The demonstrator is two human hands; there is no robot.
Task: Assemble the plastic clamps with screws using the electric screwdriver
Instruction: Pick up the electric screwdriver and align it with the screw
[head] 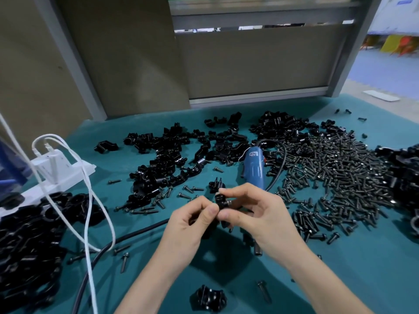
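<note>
While pinched btwn left hand (192, 220) & right hand (256, 214), clamp (221, 200) sits.

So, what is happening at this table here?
A person is putting together plastic clamps by hand. The left hand and the right hand both pinch one black plastic clamp above the green table, and a screw seems to sit in its side. The blue electric screwdriver lies unused just behind the hands. A heap of loose screws is on the right, and loose clamp parts lie further back.
</note>
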